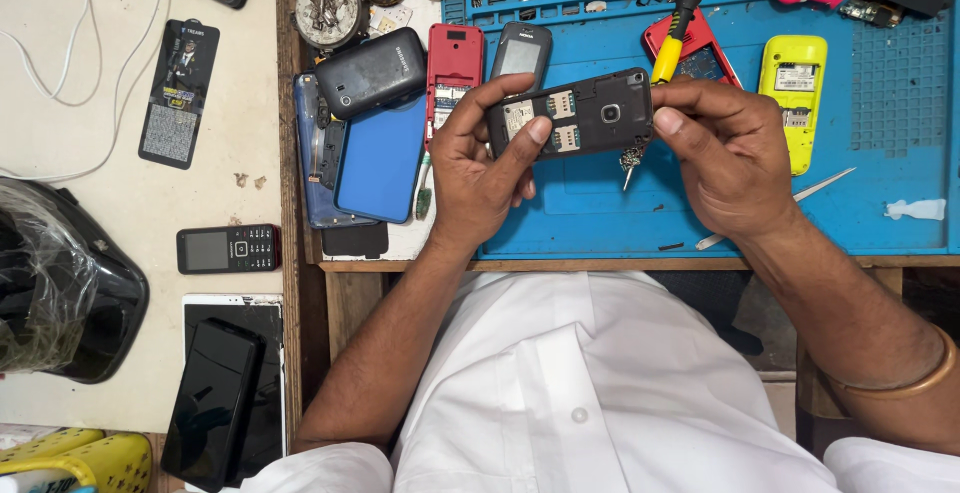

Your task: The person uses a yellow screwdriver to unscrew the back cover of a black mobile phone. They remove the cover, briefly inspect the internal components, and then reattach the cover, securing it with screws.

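Phone: a dark grey, rectangular plastic mobile phone with its back cover off (572, 113), held level above the blue rubber work mat (600, 203), back side up towards me.
Phone's look: the open back shows metal card slots side by side near my left thumb and a round camera lens in a square frame towards the right end; the casing is matt and dark, the corners rounded.
Left hand: my left hand (482, 168) grips the phone's left end, thumb laid across the back by the card slots, fingers curled underneath.
Right hand: my right hand (730, 153) is closed on the phone's right end, thumb on the edge beside the lens, fingers wrapped behind.
Below the phone: something small and metallic hangs under it (630, 163); I cannot tell what it is.
Bench: the wooden bench (330, 293) carries the mat.
On the mat: a yellow phone body with its back open (794, 93) lies to my right, well apart from my hands; a red phone shell (454, 68) lies just beyond my left hand.
Left of the mat: a blue flat phone cover (378, 163) lies beside a black rounded phone (370, 73).
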